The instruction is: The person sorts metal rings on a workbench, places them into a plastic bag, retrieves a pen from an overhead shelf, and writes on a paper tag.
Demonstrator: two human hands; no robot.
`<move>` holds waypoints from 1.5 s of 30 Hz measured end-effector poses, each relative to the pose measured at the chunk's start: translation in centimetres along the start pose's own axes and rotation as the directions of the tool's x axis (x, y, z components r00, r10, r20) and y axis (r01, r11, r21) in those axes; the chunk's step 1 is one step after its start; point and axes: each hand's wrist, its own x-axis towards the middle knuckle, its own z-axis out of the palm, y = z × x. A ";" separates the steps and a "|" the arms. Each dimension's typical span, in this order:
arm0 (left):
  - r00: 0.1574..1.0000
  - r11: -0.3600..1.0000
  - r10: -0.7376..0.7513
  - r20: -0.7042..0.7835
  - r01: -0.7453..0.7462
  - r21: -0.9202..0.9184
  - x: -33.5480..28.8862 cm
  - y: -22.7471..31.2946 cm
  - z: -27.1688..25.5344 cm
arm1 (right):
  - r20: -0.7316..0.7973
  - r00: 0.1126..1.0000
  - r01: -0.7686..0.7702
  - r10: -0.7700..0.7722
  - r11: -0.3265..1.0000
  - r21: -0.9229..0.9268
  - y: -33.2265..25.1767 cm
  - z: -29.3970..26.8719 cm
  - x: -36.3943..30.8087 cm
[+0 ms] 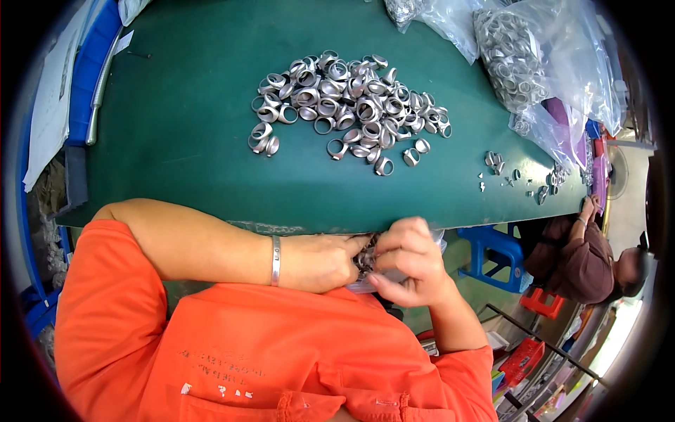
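Grips, two, bare hands. Left grip (327, 266): fingers reaching into a bunch of small pieces, fingertips hidden; closure cannot be told. Right grip (415, 264): fingers loosely curled beside the same bunch; whether anything is pinched cannot be told.

Item: dark metal pieces (365, 257), small bunch, directly between the two grips; probably rings, too small to confirm.

Item: clear plastic bag (360, 286), partly hidden, just below and around that bunch.

Item: green desk (190, 112), near edge just beyond the grips.

Item: signet-type rings (329, 88), grey metal, one large loose heap on the desk, beyond both grips and touched by neither.

Item: small ring group (496, 164), with scattered bits, beyond and right of the right grip.

Item: bagged rings (508, 60), clear plastic, farther off, right.

Status, by judgement: partway at most; a few pieces at the grips, the large heap yet unhandled. No finished lot can be told apart from the rest.
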 end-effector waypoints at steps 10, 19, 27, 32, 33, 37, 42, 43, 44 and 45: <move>0.995 0.997 -0.051 0.086 0.046 0.055 0.2 0.3 -0.4 | -0.547 0.819 -0.422 0.175 0.829 -0.367 4.4 -1.2 5.0; 0.999 0.997 -0.009 0.032 0.006 0.074 -0.2 -0.1 0.1 | -0.090 0.995 -0.056 0.038 0.976 -0.209 1.3 -1.0 0.9; 1.000 0.998 -0.010 0.017 0.009 0.064 -0.2 0.2 0.1 | -0.335 0.903 -0.377 0.269 0.870 -0.317 1.8 -1.1 5.6; 0.996 0.994 -0.041 0.082 0.033 0.101 0.0 0.5 -0.3 | -0.263 0.941 -0.310 0.211 0.849 -0.428 3.2 -1.3 4.8; 0.995 0.993 -0.051 0.087 0.041 0.111 0.0 0.6 -0.4 | -0.218 0.951 -0.291 0.220 0.872 -0.393 3.1 -1.5 3.9; 0.995 0.993 -0.056 0.084 0.046 0.111 -0.2 0.4 -0.1 | -0.089 0.985 -0.168 0.146 0.932 -0.322 1.1 -1.5 1.4; 0.995 0.996 -0.063 0.083 0.057 0.073 0.0 0.4 -0.3 | -0.278 0.959 -0.141 0.045 0.931 -0.337 2.2 -0.4 3.3; 0.994 0.996 -0.064 0.085 0.058 0.071 0.0 0.4 -0.4 | -0.279 0.959 -0.143 0.047 0.931 -0.335 2.5 -0.4 3.6; 0.994 0.996 -0.057 0.092 0.050 0.079 0.1 0.4 -0.5 | -0.210 0.978 -0.089 0.010 0.926 -0.366 2.7 -0.5 3.8; 0.994 0.995 -0.056 0.097 0.048 0.090 0.1 0.5 -0.5 | -0.138 0.990 -0.027 -0.030 0.921 -0.388 2.9 -0.4 3.9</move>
